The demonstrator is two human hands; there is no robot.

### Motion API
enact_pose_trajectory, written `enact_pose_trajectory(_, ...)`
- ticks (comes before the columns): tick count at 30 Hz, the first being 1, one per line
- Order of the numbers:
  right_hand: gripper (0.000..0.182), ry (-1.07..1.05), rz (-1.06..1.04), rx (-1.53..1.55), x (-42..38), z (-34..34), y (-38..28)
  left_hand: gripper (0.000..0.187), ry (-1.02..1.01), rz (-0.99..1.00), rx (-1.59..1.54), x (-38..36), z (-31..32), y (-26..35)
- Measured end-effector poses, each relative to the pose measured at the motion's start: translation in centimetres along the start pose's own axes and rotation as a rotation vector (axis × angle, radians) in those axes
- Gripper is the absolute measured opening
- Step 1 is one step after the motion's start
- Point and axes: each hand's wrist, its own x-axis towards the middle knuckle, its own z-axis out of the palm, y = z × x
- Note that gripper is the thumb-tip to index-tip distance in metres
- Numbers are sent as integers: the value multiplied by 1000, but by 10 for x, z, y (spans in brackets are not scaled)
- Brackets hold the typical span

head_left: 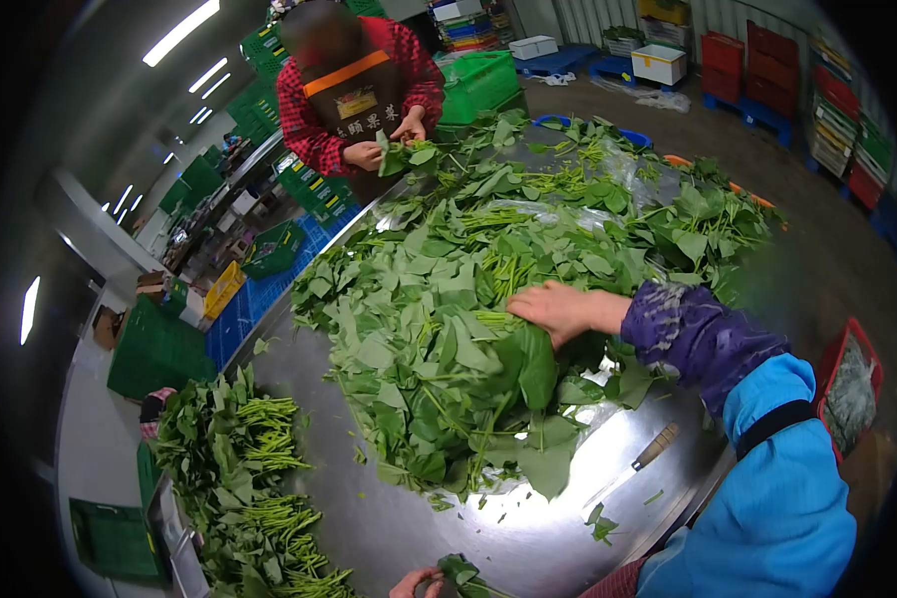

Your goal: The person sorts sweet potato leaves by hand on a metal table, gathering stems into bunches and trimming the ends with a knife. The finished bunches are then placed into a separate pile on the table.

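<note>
A large heap of leafy green stems (419, 299) covers the middle of the metal table (314, 439). My right hand (558, 309) reaches into the heap from the right, its fingers curled over greens and partly hidden by leaves. A broad leaf hangs just below that hand. At the bottom edge, my left hand (419, 583) is closed around a small leafy sprig (463, 573), only partly in view. Below the heap on the right lies a knife (653, 448) with a wooden handle. Bundles of greens (239, 468) are stacked at the left edge, cut stems pointing right.
Across the table a person in a checked shirt and apron (354, 100) holds greens in both hands. Green crates (478, 85) stand beside them. A red crate (852, 389) is on the floor at right. More crates (757, 70) are stacked along the back wall.
</note>
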Motion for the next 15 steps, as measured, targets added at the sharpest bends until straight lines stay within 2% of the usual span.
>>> enact_pose_trajectory(3,59,68,-27,-4,3,8,4,17,0,1,20,-2,3,-1)
enact_pose_trajectory(5,46,-78,110,83,13,-21,3,18,0,-14,-4,-4,4,-7)
enact_pose_trajectory(6,40,7,82,86,17,-37,4,18,-1,-21,-6,-5,4,-7)
enact_pose_trajectory(7,41,-22,151,80,24,-59,0,18,-6,-15,14,-5,4,-7)
enact_pose_trajectory(9,47,125,88,47,37,-60,17,18,-11,-5,32,-4,5,-6)
enact_pose_trajectory(10,61,-14,151,56,45,-57,23,18,-14,7,40,-2,6,-6)
enact_pose_trajectory(13,68,-15,41,-97,61,-22,37,18,-21,-7,17,1,9,-10)
enact_pose_trajectory(14,85,-93,76,-70,72,-14,42,17,-30,-36,-12,1,11,-12)
enact_pose_trajectory(15,85,-93,70,-68,81,-9,46,17,-26,-40,-12,1,13,-13)
